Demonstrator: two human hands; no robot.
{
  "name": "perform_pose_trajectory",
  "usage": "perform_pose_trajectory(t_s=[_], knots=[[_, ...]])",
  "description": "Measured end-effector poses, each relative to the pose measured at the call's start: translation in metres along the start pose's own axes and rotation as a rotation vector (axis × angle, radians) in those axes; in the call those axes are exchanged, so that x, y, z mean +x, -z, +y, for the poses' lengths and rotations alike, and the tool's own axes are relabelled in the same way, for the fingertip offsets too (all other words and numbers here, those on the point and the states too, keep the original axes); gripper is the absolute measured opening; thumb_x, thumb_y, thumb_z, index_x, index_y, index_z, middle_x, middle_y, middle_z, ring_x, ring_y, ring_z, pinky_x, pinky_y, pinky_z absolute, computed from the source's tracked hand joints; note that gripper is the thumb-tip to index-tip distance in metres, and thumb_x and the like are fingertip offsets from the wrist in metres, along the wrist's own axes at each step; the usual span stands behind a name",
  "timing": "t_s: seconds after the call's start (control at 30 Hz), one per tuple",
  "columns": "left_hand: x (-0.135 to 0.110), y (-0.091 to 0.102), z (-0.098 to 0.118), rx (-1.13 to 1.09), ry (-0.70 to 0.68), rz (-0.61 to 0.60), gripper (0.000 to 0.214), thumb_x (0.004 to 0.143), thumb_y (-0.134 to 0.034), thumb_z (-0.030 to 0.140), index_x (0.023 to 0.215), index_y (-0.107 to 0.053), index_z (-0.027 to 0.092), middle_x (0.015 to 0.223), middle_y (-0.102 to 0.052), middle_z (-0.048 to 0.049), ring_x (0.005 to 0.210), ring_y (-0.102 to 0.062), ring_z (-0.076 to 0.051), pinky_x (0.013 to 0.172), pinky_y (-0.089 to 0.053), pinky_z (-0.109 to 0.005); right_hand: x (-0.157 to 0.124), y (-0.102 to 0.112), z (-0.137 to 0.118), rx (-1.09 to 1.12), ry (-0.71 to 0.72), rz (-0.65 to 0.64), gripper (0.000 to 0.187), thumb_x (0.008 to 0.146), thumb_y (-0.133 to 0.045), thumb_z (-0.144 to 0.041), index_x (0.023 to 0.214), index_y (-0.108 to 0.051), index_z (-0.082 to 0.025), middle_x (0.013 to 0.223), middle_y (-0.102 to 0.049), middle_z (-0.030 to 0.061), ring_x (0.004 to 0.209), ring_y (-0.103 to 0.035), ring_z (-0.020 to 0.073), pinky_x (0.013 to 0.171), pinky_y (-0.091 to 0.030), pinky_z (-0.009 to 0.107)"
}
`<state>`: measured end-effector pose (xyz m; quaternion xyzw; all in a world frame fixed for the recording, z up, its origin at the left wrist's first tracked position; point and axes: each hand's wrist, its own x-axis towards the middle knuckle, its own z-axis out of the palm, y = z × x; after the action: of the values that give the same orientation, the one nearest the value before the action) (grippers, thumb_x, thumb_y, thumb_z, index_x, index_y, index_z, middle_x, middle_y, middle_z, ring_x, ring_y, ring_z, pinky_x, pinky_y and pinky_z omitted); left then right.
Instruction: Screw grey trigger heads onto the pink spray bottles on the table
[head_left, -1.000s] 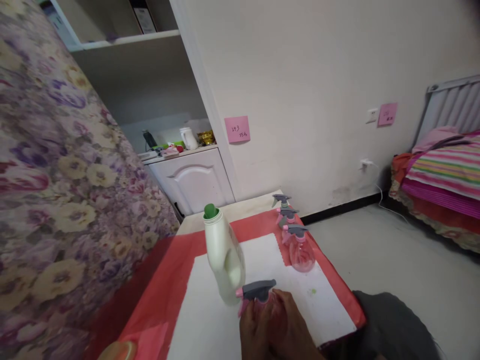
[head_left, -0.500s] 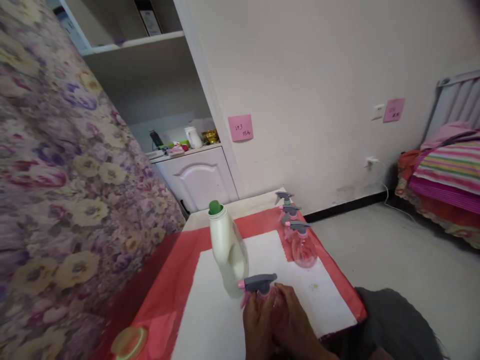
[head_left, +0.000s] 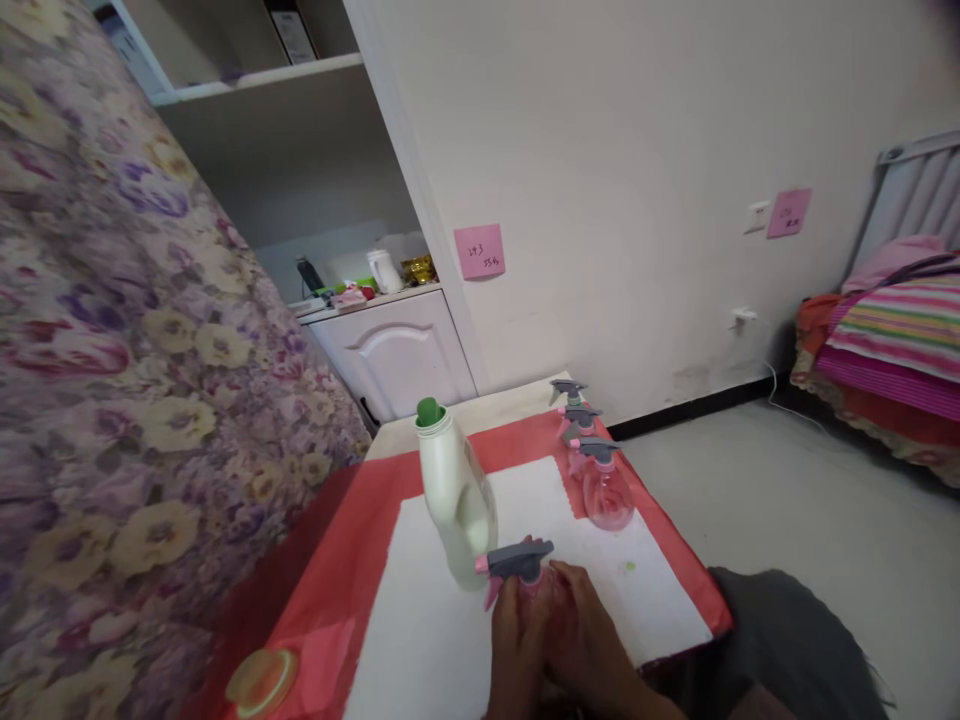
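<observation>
Near the front of the table, both hands hold a spray bottle [head_left: 531, 562] with a grey top and pink nozzle, trigger and collar. My left hand [head_left: 516, 640] has its thumb and fingers closed at the pink collar. Wrapped round the clear body from the other side is my right hand [head_left: 592, 640]; most of that body is hidden by the hands. Just beyond stands a pale green jug-like bottle [head_left: 446, 480], its green inner spout [head_left: 430, 411] uncovered. Farther right, a clear pink spray bottle [head_left: 608, 497] stands upright in a row with others behind it.
White paper [head_left: 420, 640] covers part of a red cloth [head_left: 315, 560] on the table. A round, shallow yellowish lid-like item [head_left: 262, 682] lies at front left. A floral curtain [head_left: 150, 400] hangs along the left side. A bed [head_left: 892, 370] stands at far right.
The held spray bottle's head has turned slightly, and the fingers of my left hand have shifted at its collar. The other bottles stay where they were.
</observation>
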<state>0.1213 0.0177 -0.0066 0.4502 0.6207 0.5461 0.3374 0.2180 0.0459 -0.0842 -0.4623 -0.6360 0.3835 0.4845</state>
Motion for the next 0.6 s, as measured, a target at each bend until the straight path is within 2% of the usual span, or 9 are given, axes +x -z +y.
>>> perform_pose_trajectory(t_s=[0.13,0.27,0.37,0.5,0.6], knots=[[0.0006,0.0011,-0.0019,-0.023,0.016,-0.001,0.046,0.077,-0.065,0.056,0.099,-0.069,0.016,0.107,-0.073,-0.0132,0.106,-0.065,-0.031,0.093,-0.052,-0.041,0.0007,0.0013,-0.0018,0.007,0.014,0.007,0.065,0.065,-0.076,-0.032,0.122,-0.046,-0.022,0.118,-0.063,0.0113,0.105,-0.065,0.0282,0.09,-0.055,0.04],[0.002,-0.0042,-0.0041,-0.036,-0.031,0.066,0.044,0.077,-0.067,0.055,0.098,-0.068,0.016,0.1,-0.074,-0.011,0.096,-0.068,-0.029,0.085,-0.055,-0.039,0.0011,0.0022,-0.0038,-0.001,0.0,0.022,0.05,0.076,-0.067,-0.033,0.121,-0.048,-0.022,0.118,-0.064,0.0117,0.106,-0.065,0.027,0.093,-0.055,0.04],[-0.0007,-0.0032,-0.0018,0.002,-0.041,0.058,0.042,0.077,-0.066,0.056,0.094,-0.069,0.017,0.095,-0.074,-0.0093,0.093,-0.068,-0.028,0.085,-0.055,-0.038,0.0005,0.0025,-0.005,0.01,-0.018,0.028,0.044,0.081,-0.064,-0.034,0.121,-0.05,-0.023,0.115,-0.065,0.0104,0.102,-0.067,0.0258,0.09,-0.056,0.039],[-0.0027,0.0011,0.0,-0.004,-0.001,0.011,0.045,0.078,-0.063,0.059,0.094,-0.07,0.017,0.096,-0.074,-0.0098,0.096,-0.068,-0.029,0.087,-0.054,-0.038,0.0001,0.001,-0.0039,0.003,0.008,0.023,0.054,0.074,-0.069,-0.03,0.123,-0.047,-0.022,0.115,-0.065,0.0101,0.102,-0.067,0.0272,0.089,-0.057,0.04],[-0.0008,-0.0011,-0.0013,-0.06,-0.009,0.045,0.045,0.078,-0.065,0.057,0.098,-0.069,0.017,0.101,-0.074,-0.011,0.099,-0.067,-0.029,0.088,-0.054,-0.038,0.0007,0.0003,-0.0029,-0.016,0.071,0.045,0.055,0.071,-0.068,-0.027,0.121,-0.047,-0.021,0.117,-0.063,0.0115,0.106,-0.065,0.0284,0.093,-0.055,0.042]])
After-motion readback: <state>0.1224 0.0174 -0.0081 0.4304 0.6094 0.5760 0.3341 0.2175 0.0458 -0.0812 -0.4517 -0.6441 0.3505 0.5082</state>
